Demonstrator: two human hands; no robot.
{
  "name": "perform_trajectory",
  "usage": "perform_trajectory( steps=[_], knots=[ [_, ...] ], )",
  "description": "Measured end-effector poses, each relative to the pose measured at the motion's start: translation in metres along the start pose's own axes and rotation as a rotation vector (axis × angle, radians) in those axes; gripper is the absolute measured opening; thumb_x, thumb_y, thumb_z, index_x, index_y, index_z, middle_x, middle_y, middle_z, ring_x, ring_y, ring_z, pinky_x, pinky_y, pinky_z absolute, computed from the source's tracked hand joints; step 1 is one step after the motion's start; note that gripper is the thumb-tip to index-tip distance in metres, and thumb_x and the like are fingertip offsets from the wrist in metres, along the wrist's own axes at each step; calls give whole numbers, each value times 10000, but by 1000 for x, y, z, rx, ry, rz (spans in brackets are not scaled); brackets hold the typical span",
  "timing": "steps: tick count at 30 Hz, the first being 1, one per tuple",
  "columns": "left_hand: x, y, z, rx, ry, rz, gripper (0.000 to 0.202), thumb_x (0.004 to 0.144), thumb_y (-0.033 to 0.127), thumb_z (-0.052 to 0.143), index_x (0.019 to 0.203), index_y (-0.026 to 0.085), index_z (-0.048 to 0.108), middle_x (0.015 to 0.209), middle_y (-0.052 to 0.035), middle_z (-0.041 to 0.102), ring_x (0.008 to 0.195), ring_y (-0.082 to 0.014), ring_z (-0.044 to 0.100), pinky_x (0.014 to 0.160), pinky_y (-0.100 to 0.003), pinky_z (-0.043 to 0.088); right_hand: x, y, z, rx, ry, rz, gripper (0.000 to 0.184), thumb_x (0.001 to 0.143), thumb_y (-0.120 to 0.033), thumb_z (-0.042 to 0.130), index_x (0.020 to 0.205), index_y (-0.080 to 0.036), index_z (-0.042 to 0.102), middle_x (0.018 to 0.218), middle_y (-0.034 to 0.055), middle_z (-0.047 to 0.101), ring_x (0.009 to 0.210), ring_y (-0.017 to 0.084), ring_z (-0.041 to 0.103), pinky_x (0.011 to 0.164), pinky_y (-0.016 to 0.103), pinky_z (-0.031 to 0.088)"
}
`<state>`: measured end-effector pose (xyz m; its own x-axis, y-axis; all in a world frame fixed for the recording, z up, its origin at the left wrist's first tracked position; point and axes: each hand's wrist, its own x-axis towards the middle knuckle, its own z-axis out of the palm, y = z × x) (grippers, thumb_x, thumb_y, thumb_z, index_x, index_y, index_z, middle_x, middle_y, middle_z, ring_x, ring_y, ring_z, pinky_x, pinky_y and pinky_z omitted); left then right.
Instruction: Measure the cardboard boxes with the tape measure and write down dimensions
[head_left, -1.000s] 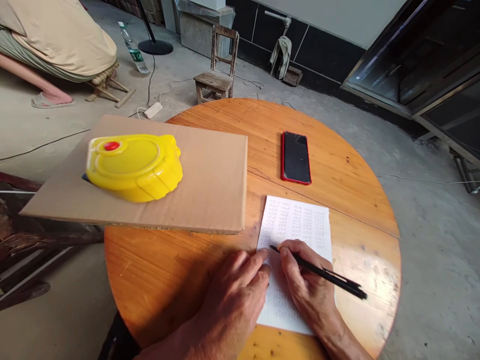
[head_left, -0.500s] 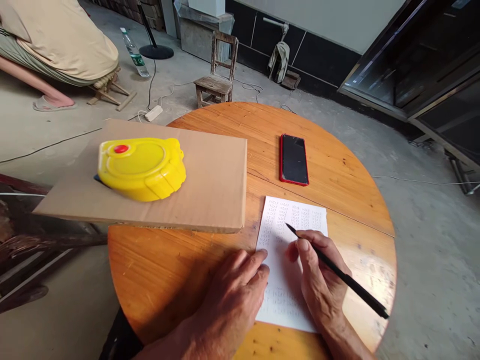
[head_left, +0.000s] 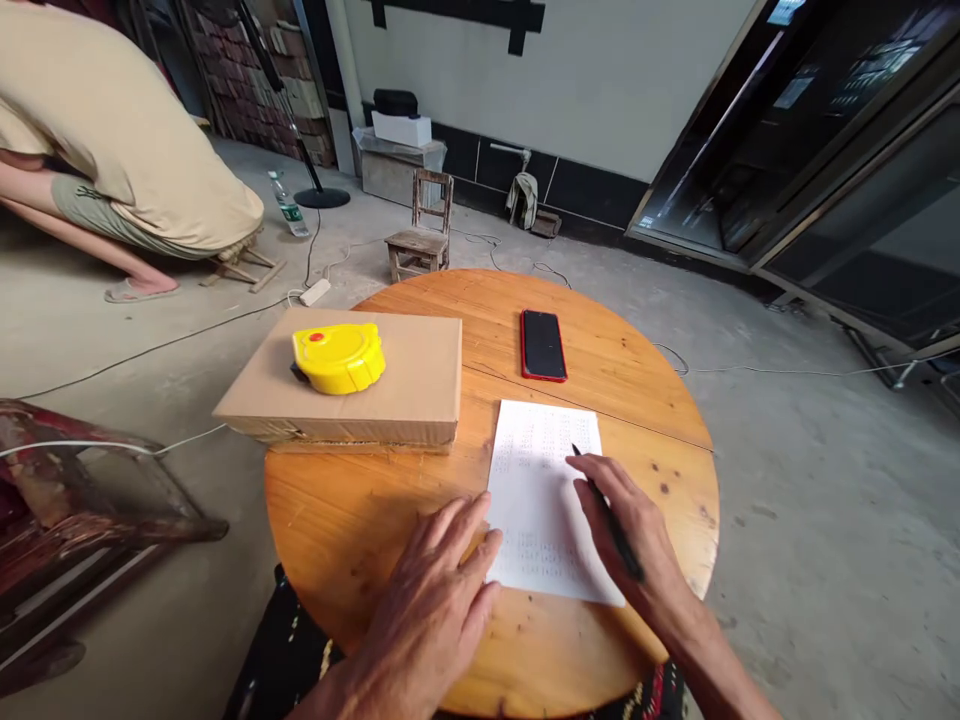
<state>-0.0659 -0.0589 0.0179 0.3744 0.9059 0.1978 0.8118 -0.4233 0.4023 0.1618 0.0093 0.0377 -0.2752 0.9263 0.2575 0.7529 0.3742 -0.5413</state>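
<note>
A sheet of white paper [head_left: 517,495] covered in rows of small handwriting lies on the round wooden table [head_left: 360,540]. My right hand [head_left: 626,520] grips a black pen [head_left: 622,548], its tip over the upper right part of the written rows; whether the tip touches the paper I cannot tell. At the sheet's left edge rests my left hand [head_left: 442,575], palm down, fingers stretched out and somewhat apart, fingertips on the paper's margin.
A cardboard box [head_left: 420,370] carries a yellow tape measure [head_left: 341,358] on the table's left side. Beyond the paper lies a phone [head_left: 543,345] in a red case. A small wooden chair [head_left: 420,235] and a crouching person [head_left: 135,140] are farther back.
The view has tilted up and pulled back, showing more of the wall and person. My left fingers have spread, and the pen in my right hand now points more steeply.
</note>
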Motion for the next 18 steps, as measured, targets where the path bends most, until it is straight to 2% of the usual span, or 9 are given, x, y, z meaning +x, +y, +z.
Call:
perform_trajectory(
  steps=[4,7,11,14,16,18],
  knots=[
    [-20,13,14,102,8,34,500,773,127,608,1268,179,568,1472,-121,478,1334,-320,451,1013,-532,496,-13,19,7,-489,-132,-154,472,897,-15,402,1302,-173,586,1372,185,572,1251,343,540,949,493,475],
    [-24,21,24,139,50,38,517,769,144,617,1283,160,560,1447,-131,507,1325,-326,468,1035,-566,471,-12,24,10,-618,-144,-162,562,849,43,406,1337,-181,573,1392,166,564,1296,357,498,967,505,465],
    [-27,23,27,116,88,45,530,761,162,632,1286,167,560,1441,-127,514,1322,-327,474,1037,-559,476,-17,23,6,-581,-60,-144,572,811,56,385,1299,-155,597,1357,165,592,1254,333,540,963,498,483],
    [-34,15,20,51,153,55,561,742,149,626,1296,193,547,1435,-111,517,1305,-300,493,1011,-489,516,-22,17,2,-477,31,-150,473,856,-10,363,1221,-151,628,1310,171,614,1176,319,595,905,497,526],
    [-39,1,8,15,284,46,535,781,146,592,1309,200,529,1412,-110,532,1293,-270,505,1001,-434,526,-19,9,-1,-376,87,-149,381,918,-117,377,1201,-183,623,1305,161,612,1106,309,633,857,500,553],
    [-41,-21,-11,7,456,-28,482,849,161,547,1328,196,508,1377,-118,545,1282,-248,512,1012,-400,512,-6,-5,-3,-264,109,-145,316,950,-236,419,1203,-238,610,1321,138,600,1085,302,646,810,483,578]
  ],
)
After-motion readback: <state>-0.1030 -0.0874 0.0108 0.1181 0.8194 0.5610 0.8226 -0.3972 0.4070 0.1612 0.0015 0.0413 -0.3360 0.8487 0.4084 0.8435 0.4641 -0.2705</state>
